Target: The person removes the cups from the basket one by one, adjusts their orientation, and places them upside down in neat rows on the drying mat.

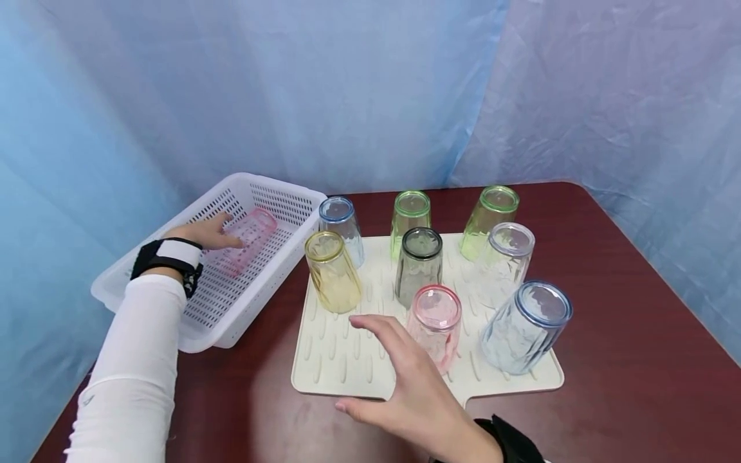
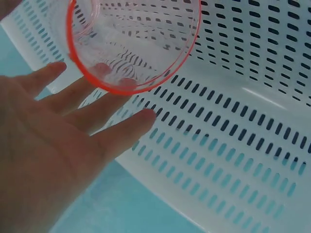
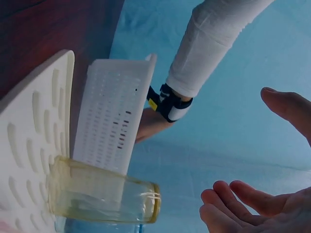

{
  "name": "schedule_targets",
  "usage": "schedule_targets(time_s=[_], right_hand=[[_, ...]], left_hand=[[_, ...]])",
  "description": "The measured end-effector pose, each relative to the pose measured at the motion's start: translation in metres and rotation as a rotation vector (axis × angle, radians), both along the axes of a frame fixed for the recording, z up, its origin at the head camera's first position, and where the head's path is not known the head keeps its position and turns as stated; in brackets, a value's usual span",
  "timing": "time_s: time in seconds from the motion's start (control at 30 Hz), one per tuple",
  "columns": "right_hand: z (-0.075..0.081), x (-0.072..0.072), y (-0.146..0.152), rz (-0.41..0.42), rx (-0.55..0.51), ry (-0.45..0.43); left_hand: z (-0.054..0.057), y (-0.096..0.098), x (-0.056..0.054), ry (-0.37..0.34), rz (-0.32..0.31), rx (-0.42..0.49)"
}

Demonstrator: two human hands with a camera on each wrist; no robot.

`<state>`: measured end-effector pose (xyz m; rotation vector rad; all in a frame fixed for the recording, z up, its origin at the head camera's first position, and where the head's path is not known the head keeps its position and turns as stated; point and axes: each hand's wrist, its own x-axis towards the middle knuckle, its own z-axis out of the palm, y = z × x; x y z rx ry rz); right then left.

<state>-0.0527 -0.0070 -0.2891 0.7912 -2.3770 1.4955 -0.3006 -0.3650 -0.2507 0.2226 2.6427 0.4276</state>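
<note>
Inside the white basket [image 1: 255, 302] my left hand [image 1: 207, 233] reaches to a pink glass [image 1: 255, 235] lying on its side. In the left wrist view the fingers are spread and fairly straight, fingertips right at the red-rimmed mouth of the glass [image 2: 131, 91]. My right hand [image 1: 413, 386] hovers over the front edge of a cream drying mat [image 1: 330, 360], thumb and fingers wide apart and holding nothing. Just beyond it stands an upside-down pink glass [image 1: 437, 325]. The right wrist view also shows those parted fingers, with a yellow glass [image 3: 102, 191] off to one side.
Other glasses stand upside down on the mat: a yellow one [image 1: 334, 276], a grey one [image 1: 419, 267], a clear one [image 1: 506, 263], blue ones [image 1: 523, 331] and green ones [image 1: 489, 222]. The basket stands left of the mat on a dark red table [image 1: 625, 308]. Blue cloth [image 1: 347, 96] hangs behind.
</note>
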Motion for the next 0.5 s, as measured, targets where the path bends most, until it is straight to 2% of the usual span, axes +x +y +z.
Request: schedule_targets(time_s=[0.1, 0.27, 0.5], right_hand=[[-0.002, 0.002, 0.000, -0.001, 0.010, -0.036], [-0.002, 0.003, 0.005, -0.035, 0.003, -0.058], [-0.004, 0.006, 0.006, -0.009, 0.001, -0.101]], left_hand=[[-0.005, 0.003, -0.001, -0.044, 0.003, -0.007], [-0.008, 0.002, -0.001, -0.059, 0.034, -0.016], [-0.017, -0.001, 0.003, -0.006, 0.072, -0.031]])
